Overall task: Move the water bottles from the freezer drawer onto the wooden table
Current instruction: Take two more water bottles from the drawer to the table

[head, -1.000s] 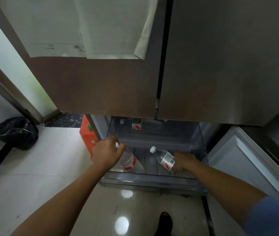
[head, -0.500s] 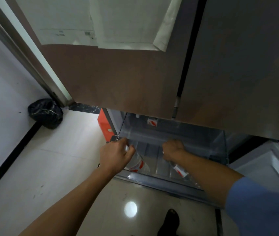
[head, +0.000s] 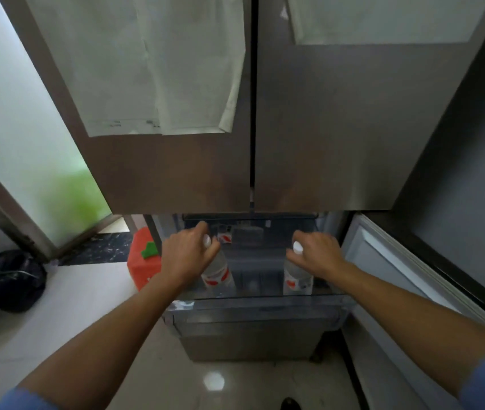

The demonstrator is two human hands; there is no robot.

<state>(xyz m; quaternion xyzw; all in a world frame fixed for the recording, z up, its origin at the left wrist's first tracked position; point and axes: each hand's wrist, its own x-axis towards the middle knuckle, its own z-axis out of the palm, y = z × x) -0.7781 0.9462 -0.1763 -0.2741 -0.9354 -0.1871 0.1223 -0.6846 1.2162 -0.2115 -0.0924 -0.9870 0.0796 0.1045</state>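
head view: freezer drawer holds two hand-gripped water bottles.

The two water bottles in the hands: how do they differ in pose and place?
The left hand holds the left bottle at the left side of the drawer; the right hand holds the right bottle at its right side. The left bottle leans, base toward the right; the right bottle hangs nearly straight. Both are clear, with white caps and red labels, gripped near the neck.
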